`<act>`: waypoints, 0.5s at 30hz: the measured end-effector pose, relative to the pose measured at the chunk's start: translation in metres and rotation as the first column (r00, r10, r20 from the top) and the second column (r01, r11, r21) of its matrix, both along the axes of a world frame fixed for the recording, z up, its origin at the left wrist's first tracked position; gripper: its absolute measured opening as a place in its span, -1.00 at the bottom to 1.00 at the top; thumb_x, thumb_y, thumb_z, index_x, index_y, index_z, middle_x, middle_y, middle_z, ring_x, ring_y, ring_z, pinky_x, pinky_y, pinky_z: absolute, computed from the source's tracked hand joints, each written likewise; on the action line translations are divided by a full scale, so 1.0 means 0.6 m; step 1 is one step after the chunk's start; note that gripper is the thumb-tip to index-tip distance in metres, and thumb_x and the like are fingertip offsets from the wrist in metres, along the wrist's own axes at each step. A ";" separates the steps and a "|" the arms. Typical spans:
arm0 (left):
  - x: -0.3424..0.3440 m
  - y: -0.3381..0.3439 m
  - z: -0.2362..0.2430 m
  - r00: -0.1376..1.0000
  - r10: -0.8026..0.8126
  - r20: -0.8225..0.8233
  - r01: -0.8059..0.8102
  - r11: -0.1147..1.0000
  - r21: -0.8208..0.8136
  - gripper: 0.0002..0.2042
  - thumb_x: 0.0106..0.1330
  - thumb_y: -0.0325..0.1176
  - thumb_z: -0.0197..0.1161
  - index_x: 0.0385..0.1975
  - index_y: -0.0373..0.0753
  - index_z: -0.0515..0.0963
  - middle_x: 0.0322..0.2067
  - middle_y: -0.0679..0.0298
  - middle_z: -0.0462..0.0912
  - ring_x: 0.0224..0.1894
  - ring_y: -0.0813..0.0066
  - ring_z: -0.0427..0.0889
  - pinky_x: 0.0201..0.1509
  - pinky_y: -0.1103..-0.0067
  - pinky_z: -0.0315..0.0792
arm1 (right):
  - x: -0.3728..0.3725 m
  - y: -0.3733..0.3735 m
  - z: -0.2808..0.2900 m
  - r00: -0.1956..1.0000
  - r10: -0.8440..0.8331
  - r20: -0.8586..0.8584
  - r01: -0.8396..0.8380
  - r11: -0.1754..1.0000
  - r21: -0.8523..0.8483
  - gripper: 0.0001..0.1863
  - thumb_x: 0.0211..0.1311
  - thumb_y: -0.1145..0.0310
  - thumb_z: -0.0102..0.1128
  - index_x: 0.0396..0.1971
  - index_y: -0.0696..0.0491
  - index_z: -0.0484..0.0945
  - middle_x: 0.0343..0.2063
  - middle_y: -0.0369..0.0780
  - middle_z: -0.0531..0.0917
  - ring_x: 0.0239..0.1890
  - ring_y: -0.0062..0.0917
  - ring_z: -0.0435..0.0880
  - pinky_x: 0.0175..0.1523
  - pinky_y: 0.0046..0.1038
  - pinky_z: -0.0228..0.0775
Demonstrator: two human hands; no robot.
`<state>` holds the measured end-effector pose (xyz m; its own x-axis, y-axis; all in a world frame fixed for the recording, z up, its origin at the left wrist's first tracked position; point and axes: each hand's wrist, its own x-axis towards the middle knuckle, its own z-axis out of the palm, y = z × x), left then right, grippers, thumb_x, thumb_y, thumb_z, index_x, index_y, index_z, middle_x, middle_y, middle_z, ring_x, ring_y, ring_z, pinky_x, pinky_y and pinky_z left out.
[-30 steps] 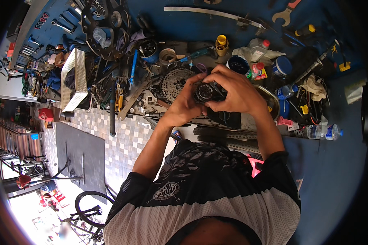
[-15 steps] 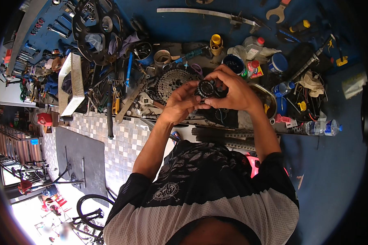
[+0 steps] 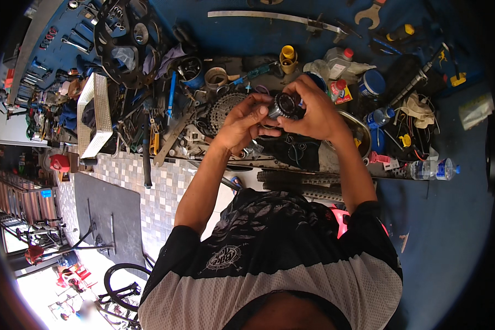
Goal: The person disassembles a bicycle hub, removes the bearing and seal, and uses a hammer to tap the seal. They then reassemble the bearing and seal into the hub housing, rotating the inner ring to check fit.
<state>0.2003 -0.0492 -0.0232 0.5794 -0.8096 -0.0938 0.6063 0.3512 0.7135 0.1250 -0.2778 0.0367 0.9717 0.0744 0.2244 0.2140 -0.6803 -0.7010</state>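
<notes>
Above the bench, my right hand (image 3: 314,120) grips a round bicycle hub part (image 3: 285,104), black and ringed at its face with a silvery side. Its thumb and fingers curl round the part from the right. Close by on the left, my left hand (image 3: 244,124) has thumb and index finger pinched at the part's silvery side; whatever is between them is too small or hidden to make out. Behind the left hand lies a large sprocket cassette (image 3: 223,111), partly covered by the fingers. A dark cloth (image 3: 297,155) lies on the bench below the hands.
Hand tools and a long flat wrench (image 3: 174,137) crowd the bench to the left, beside a perforated metal tray (image 3: 97,124). Tubs, bottles and a metal bowl (image 3: 362,127) stand to the right. A plastic water bottle (image 3: 432,170) lies near the bench's right edge.
The hub part has tilted and risen slightly to the right in my right hand, so its silvery side shows. My left fingers have drawn back from its face and closed together.
</notes>
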 end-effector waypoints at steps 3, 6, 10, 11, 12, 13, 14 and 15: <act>0.015 -0.011 -0.030 0.997 0.045 0.055 -0.053 0.986 0.157 -0.68 0.62 -0.40 0.22 0.26 -0.31 0.40 0.06 0.05 0.66 0.05 0.20 0.77 0.06 0.24 0.75 | 0.000 -0.025 0.007 0.996 -0.063 0.060 0.063 0.998 0.008 -0.39 -0.03 0.20 0.64 0.00 0.15 0.59 -0.09 -0.14 0.61 -0.06 -0.18 0.72 0.02 -0.23 0.57; 0.049 -0.025 -0.112 0.925 -0.041 0.377 -0.136 0.893 0.430 -0.67 0.55 -0.41 0.27 0.23 -0.30 0.45 -0.02 0.04 0.71 -0.02 0.20 0.80 0.01 0.29 0.71 | -0.011 -0.045 0.017 0.979 -0.140 0.147 0.145 0.989 -0.028 -0.46 -0.06 0.37 0.66 -0.05 0.14 0.60 -0.16 -0.24 0.55 -0.21 -0.47 0.62 -0.16 -0.45 0.49; 0.066 -0.043 -0.207 0.567 -0.257 0.783 -0.378 0.763 0.524 -0.66 0.41 -0.51 0.28 0.17 -0.31 0.51 -0.07 0.07 0.75 0.03 0.21 0.80 0.10 0.36 0.65 | -0.013 -0.041 0.027 0.986 -0.155 0.064 0.156 0.988 -0.011 -0.44 -0.03 0.24 0.64 -0.05 0.12 0.60 -0.13 -0.16 0.58 -0.08 -0.21 0.72 -0.01 -0.23 0.57; 0.066 -0.051 -0.213 0.544 -0.275 0.793 -0.388 0.755 0.528 -0.64 0.41 -0.51 0.28 0.19 -0.31 0.52 -0.05 0.06 0.76 0.03 0.20 0.80 0.11 0.34 0.65 | -0.014 -0.040 0.022 0.985 -0.159 0.066 0.161 0.986 -0.030 -0.45 -0.03 0.23 0.64 -0.05 0.11 0.60 -0.12 -0.16 0.58 -0.08 -0.21 0.72 0.00 -0.22 0.57; 0.066 -0.057 -0.219 0.521 -0.292 0.802 -0.400 0.747 0.532 -0.62 0.40 -0.50 0.29 0.20 -0.31 0.52 -0.03 0.06 0.77 0.04 0.19 0.80 0.13 0.33 0.64 | -0.014 -0.037 0.011 0.985 -0.160 0.068 0.164 0.985 -0.049 -0.45 -0.02 0.23 0.64 -0.04 0.10 0.60 -0.11 -0.17 0.59 -0.07 -0.21 0.72 0.00 -0.22 0.57; 0.066 -0.063 -0.224 0.500 -0.310 0.809 -0.408 0.739 0.536 -0.61 0.39 -0.50 0.30 0.21 -0.31 0.52 -0.01 0.06 0.77 0.04 0.18 0.80 0.14 0.32 0.63 | -0.014 -0.035 0.003 0.984 -0.165 0.066 0.169 0.983 -0.069 -0.46 -0.02 0.23 0.64 -0.04 0.09 0.61 -0.10 -0.18 0.59 -0.06 -0.20 0.72 0.01 -0.22 0.57; 0.069 -0.070 -0.209 0.469 -0.285 0.836 -0.464 0.725 0.508 -0.60 0.38 -0.49 0.30 0.22 -0.28 0.53 0.01 0.01 0.76 0.06 0.15 0.79 0.14 0.31 0.63 | -0.017 -0.035 0.000 0.983 -0.170 0.070 0.175 0.982 -0.070 -0.46 -0.02 0.22 0.63 -0.04 0.08 0.61 -0.10 -0.18 0.60 -0.05 -0.20 0.72 0.02 -0.21 0.57; 0.079 -0.072 -0.192 0.437 -0.260 0.861 -0.521 0.708 0.478 -0.59 0.37 -0.48 0.31 0.23 -0.24 0.54 0.03 -0.03 0.75 0.09 0.11 0.79 0.14 0.30 0.63 | -0.020 -0.034 -0.002 0.982 -0.172 0.073 0.178 0.981 -0.072 -0.46 -0.01 0.22 0.63 -0.04 0.07 0.61 -0.09 -0.18 0.60 -0.04 -0.19 0.72 0.02 -0.21 0.57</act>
<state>0.2478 -0.0926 -0.1387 0.7435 -0.6618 0.0960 -0.4413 -0.3777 0.8140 0.1131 -0.2984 0.0356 0.9543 -0.0757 0.2891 0.1312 -0.7631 -0.6328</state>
